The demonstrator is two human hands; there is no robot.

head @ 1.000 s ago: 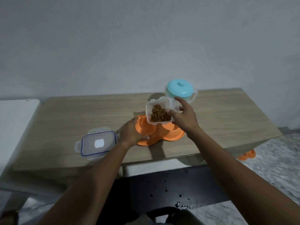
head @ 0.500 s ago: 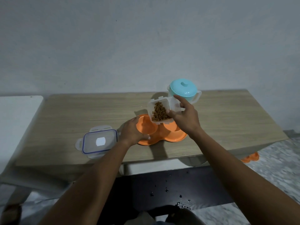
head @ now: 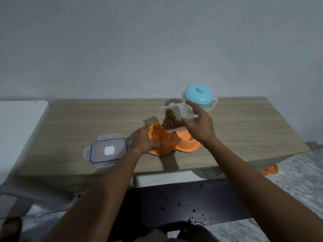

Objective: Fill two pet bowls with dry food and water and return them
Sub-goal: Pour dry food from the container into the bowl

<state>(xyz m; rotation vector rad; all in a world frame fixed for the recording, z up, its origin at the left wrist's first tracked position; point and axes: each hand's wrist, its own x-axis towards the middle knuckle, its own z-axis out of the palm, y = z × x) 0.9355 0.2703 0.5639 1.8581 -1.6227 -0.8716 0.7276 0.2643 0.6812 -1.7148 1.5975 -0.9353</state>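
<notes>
tilting kibble container point(head: 172, 117) in right hand point(head: 200, 125), left hand point(head: 144, 141) steadying orange bowl point(head: 189, 144)

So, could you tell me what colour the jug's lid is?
Light blue lid, head view.

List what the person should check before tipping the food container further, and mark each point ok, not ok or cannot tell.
1. Right hand grips the clear food container: ok.
2. Container mouth sits over the left well of the orange double pet bowl: ok.
3. Left hand steadies the bowl's rim: ok.
4. Container lid lies clear of the pour: ok.
5. Left well filled: not ok, only a few kibbles.
6. Water in the teal-lidded jug: cannot tell.
</notes>
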